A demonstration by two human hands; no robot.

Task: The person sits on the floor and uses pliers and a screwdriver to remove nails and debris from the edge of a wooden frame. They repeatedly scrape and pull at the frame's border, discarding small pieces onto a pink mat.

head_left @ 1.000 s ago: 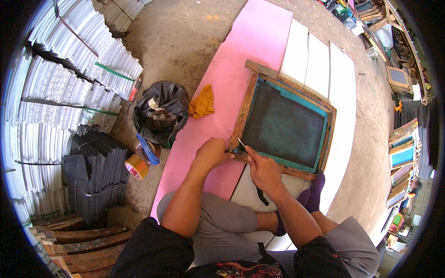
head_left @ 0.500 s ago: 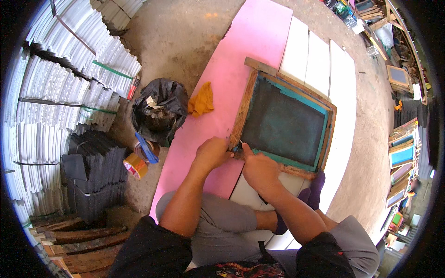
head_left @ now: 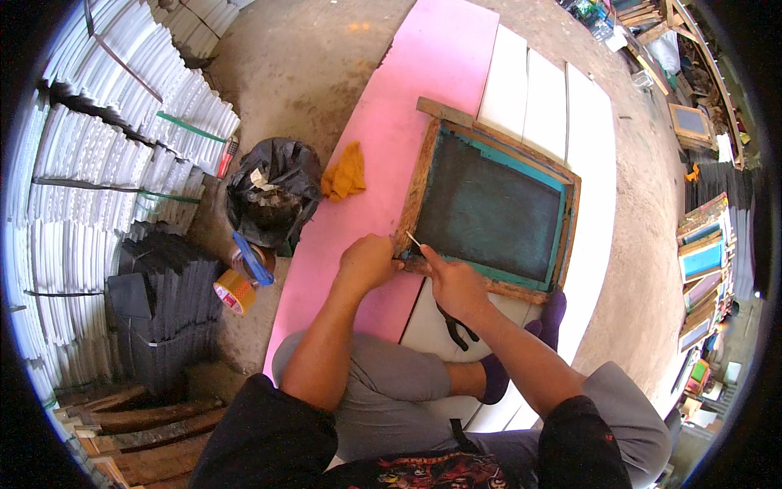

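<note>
A wooden silk-screen frame (head_left: 497,208) with dark mesh and a teal border lies in front of me. My left hand (head_left: 368,262) is closed at its near left corner, fingers pressed to the wood. My right hand (head_left: 456,287) is closed around a thin, pale-tipped tool (head_left: 414,239); the palm hides the rest of it. Its tip points at the inner edge of that corner. Black handles, seemingly of pliers (head_left: 454,328), show beneath my right wrist; whether they touch the hand I cannot tell.
The frame rests across a pink board (head_left: 366,155) and white boards (head_left: 544,102). An orange cloth (head_left: 345,173) lies left of it. Farther left are a black bag (head_left: 273,191), tape rolls (head_left: 235,292), black bundled sheets (head_left: 167,318) and tall white stacks (head_left: 81,220).
My right hand has drawn slightly away from the corner, and more of the thin tool shows. The black handles are more visible. The whole view has shifted slightly.
</note>
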